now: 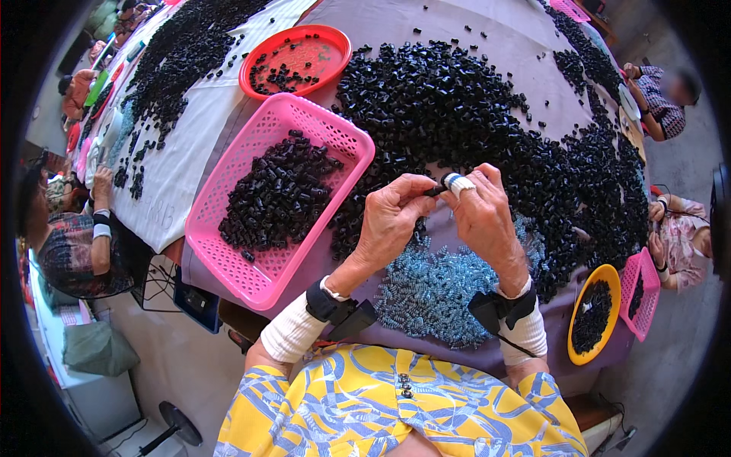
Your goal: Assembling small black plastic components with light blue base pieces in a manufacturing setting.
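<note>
My left hand [390, 219] pinches a small black plastic piece [435, 190] between thumb and forefinger. Closed around the other end of it is my right hand [487, 217], with a striped white wrap [458, 183] on one finger. The fingertips hide most of the piece. Below both hands lies a heap of small bluish metal springs [430, 293]. A large pile of black plastic pieces [434, 107] spreads beyond them. To the left, a pink plastic basket [278, 114] holds many similar black pieces.
A red round tray [335, 38] with scattered black pieces lies behind the basket. At the right edge are a yellow tray [572, 335] and a smaller pink basket [646, 314]. Other people sit around the cloth-covered table [350, 308], left and right.
</note>
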Demonstrator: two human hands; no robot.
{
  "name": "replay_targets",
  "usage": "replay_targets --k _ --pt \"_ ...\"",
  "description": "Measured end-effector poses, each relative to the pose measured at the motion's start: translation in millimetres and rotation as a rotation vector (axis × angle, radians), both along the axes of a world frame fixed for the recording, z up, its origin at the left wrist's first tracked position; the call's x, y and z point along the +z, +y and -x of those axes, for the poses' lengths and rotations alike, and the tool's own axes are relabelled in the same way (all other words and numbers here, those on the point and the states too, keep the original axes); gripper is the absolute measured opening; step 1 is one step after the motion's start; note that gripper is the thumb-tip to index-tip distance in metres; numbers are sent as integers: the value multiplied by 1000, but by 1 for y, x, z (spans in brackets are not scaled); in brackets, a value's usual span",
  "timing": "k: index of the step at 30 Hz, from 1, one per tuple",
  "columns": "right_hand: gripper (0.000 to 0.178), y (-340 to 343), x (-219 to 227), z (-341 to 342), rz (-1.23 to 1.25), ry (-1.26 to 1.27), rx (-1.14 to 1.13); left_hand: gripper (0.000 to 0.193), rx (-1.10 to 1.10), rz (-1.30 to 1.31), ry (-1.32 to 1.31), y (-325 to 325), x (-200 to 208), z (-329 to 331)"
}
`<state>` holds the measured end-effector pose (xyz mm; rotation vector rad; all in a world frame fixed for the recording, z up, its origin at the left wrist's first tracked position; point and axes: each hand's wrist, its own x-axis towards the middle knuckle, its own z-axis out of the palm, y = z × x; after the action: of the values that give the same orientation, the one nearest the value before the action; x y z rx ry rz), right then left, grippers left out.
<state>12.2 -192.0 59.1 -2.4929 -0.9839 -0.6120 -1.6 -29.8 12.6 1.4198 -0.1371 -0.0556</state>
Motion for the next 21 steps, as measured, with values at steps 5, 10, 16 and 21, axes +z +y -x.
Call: replay_targets --k 5,10,16,21 --pt "15 1 -2 1 2 -22 -41 22 11 21 -4 2 -3 -2" --pt "14 2 -5 2 30 -36 -51 21 11 -28 44 1 0 -2" --pt "11 8 -5 2 104 -79 -61 21 26 22 55 1 1 -1" --pt "8 8 -9 4 125 -92 -66 20 20 14 72 0 -2 -2"
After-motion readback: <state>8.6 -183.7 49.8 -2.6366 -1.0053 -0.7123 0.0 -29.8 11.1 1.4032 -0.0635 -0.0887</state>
